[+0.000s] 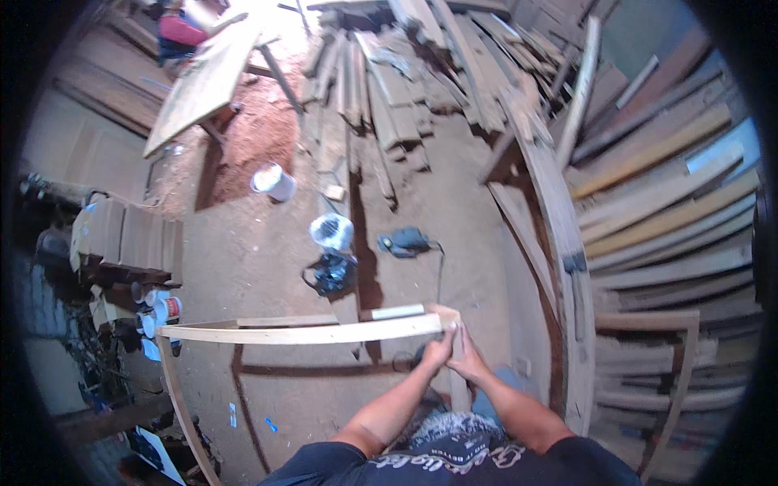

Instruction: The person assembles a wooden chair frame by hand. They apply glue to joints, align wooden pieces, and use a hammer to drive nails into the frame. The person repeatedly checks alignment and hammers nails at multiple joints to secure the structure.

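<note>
A wooden frame of pale slats stands in front of me, its long rail reaching left to a far leg. At its right corner, close to my body, my left hand and my right hand are closed around the upright wooden post from either side. The thumbs lie near the top of the corner joint. My fingers are partly hidden behind the wood. The post's lower part runs down between my forearms.
Beyond the frame lie a corded power tool, a black plastic bag and white buckets. Timber planks are piled ahead. A long beam runs along my right, with stacked boards past it. A person is by a slanted board at far left.
</note>
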Demonstrator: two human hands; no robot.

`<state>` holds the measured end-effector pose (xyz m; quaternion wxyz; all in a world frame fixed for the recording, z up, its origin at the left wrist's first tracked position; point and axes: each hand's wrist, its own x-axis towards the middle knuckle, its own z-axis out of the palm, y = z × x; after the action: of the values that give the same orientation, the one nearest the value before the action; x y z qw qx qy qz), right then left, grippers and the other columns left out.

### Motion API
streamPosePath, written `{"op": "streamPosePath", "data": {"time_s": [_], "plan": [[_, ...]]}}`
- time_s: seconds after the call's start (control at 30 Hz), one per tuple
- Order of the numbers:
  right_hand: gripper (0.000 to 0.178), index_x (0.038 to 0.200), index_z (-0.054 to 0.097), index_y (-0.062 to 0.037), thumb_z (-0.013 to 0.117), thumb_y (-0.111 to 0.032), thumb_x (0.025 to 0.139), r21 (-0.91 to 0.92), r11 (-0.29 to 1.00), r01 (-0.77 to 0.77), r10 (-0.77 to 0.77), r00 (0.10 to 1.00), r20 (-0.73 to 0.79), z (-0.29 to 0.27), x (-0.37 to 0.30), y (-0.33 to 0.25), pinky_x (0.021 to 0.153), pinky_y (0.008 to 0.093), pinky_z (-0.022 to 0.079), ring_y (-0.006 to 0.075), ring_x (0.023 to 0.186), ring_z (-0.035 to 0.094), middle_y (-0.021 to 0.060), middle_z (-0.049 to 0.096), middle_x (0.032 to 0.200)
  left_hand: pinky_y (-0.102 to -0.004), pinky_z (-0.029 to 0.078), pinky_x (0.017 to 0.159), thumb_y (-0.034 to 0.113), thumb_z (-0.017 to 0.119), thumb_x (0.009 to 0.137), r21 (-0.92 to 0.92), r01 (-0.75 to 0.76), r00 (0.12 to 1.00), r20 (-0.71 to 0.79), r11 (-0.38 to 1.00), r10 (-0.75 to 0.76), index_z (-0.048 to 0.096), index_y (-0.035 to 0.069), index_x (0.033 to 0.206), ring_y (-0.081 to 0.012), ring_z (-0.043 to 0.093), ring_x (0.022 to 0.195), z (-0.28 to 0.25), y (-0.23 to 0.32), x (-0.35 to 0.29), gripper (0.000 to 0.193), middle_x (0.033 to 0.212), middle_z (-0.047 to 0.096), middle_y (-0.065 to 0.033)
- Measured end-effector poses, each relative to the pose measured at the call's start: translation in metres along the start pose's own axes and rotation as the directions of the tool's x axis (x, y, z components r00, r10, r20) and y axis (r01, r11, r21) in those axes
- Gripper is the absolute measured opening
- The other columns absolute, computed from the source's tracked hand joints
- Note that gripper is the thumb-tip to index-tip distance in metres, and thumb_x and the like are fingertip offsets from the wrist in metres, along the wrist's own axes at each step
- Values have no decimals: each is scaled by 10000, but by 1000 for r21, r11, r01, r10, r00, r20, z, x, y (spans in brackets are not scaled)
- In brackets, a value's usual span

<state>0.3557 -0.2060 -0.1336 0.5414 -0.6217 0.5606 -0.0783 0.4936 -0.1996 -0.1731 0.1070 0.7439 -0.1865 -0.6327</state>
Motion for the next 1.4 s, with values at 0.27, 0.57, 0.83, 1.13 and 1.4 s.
{"op": "streamPosePath", "data": {"time_s": [0.27,0.57,0.83,1.13,1.4], "plan": [[1030,1645,256,-34,808,-162,784,290,948,-133,171,979,-112,24,-16,-10,1200,440,390,374,1443,478,253,468,1560,-533,517,986,827,538,864,534,-390,918,162,750,362,796,21,1083,-445,704,1052,-89,35,-78,875,1047,738,-291],[1045,1648,268,-125,769,-149,732,194,981,16,26,977,-213,33,-1,-4,1199,476,398,404,1438,465,239,480,1540,-511,515,982,425,722,868,876,-471,696,296,104,654,645,126,1265,-359,701,1052,-167,26,3,502,1103,717,-170],[945,1621,338,-139,762,-151,776,340,940,12,91,954,-286,38,-11,18,1134,441,455,377,1351,566,242,561,1479,-504,582,786,401,782,849,870,-457,715,236,185,659,667,145,1185,-371,746,925,-135,46,-24,438,1024,764,-153],[769,1488,510,-90,774,-242,782,247,969,13,100,892,-441,86,-16,52,1036,514,502,433,1210,622,244,644,1309,-565,553,788,581,760,827,904,-406,764,254,136,593,612,129,1240,-483,725,935,-128,31,-20,629,995,750,-252],[927,1494,477,-69,879,-363,713,285,936,-208,283,925,-254,65,-61,31,1075,512,476,440,1264,582,265,592,1323,-613,535,748,561,779,819,947,-320,699,232,6,676,608,164,1277,-484,716,889,-145,27,19,630,960,750,-235]]}}
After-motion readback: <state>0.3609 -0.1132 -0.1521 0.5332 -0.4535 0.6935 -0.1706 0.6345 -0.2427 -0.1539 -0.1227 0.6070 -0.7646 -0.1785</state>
